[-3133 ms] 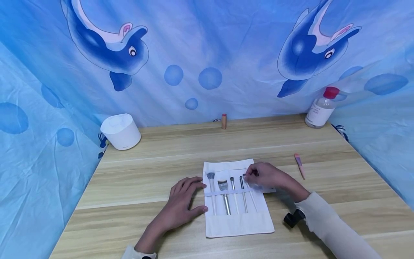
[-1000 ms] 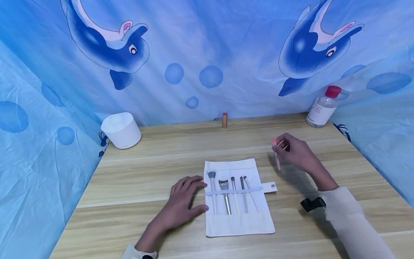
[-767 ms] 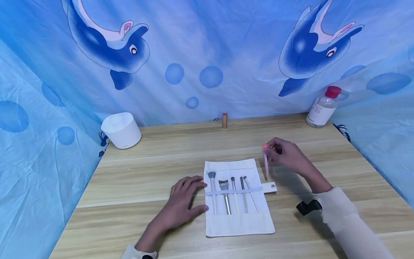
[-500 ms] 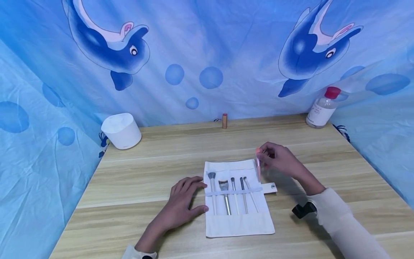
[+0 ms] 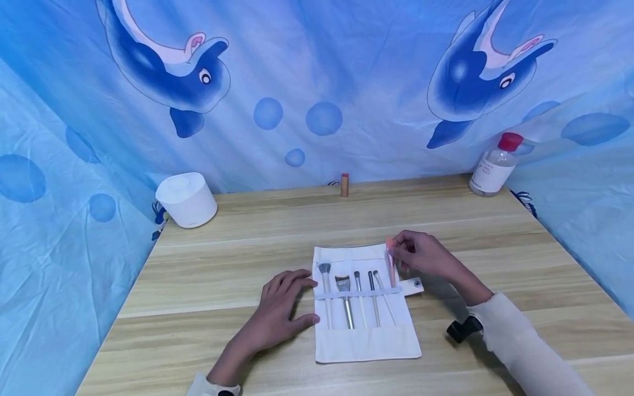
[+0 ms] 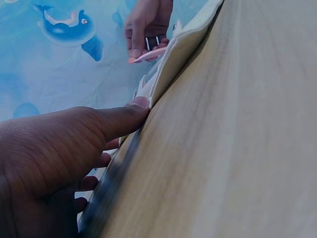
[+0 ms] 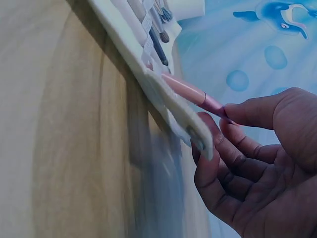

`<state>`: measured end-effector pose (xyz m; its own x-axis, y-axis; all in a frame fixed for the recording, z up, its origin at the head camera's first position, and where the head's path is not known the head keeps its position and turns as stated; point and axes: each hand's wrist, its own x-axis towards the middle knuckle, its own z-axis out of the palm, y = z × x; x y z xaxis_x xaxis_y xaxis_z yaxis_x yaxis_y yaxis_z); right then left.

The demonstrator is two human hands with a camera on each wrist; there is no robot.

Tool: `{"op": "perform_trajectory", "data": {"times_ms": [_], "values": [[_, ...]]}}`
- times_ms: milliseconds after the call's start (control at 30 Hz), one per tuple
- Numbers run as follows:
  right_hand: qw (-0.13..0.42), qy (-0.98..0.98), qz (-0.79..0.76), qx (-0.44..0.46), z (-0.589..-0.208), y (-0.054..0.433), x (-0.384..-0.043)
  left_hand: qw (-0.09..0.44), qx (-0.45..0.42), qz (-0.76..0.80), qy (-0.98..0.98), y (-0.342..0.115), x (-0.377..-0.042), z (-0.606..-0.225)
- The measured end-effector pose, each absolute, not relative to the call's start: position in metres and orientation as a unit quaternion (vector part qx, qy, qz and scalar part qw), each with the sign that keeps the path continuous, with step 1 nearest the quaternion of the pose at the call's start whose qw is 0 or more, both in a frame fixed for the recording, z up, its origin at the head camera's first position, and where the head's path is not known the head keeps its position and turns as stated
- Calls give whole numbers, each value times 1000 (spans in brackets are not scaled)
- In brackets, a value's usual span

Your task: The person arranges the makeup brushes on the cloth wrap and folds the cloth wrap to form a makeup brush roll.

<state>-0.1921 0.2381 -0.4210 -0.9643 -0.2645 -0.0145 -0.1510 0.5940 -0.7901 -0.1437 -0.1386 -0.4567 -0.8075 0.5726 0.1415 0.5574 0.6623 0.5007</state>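
Observation:
A white cloth brush roll point(image 5: 366, 346) lies unrolled on the table, with several makeup brushes tucked under its elastic strap point(image 5: 364, 293). My right hand point(image 5: 421, 253) pinches a pink makeup brush point(image 5: 392, 269) between thumb and fingers near its head, over the roll's right edge. In the right wrist view the handle of the pink brush point(image 7: 185, 90) reaches down to the elastic, beside the snap tab point(image 7: 198, 139), which lies against my fingers. My left hand point(image 5: 284, 311) rests with fingers spread at the roll's left edge, its thumb point(image 6: 126, 116) touching the cloth.
A white rounded container point(image 5: 187, 201) stands at the table's back left. At the back middle is a small lipstick-like tube point(image 5: 344, 185), and a clear bottle with a red cap point(image 5: 492, 168) stands back right. A blue dolphin-print curtain point(image 5: 297, 66) hangs behind the table.
My right hand has left the brushes on the roll, picked up the pink brush from the table's right and carried it left, handle down, to the roll's right end. My left hand stays put.

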Motion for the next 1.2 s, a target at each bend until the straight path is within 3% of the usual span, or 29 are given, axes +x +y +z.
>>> {"op": "perform_trajectory", "data": {"times_ms": [900,1200], "values": [[115,911,-363,-160,-420,237,-171,13,310,272,911,-139,-146,-456],[97,920,-344,-162,-419,235,-160,13,311,274,910,-138,-144,-456]]}}
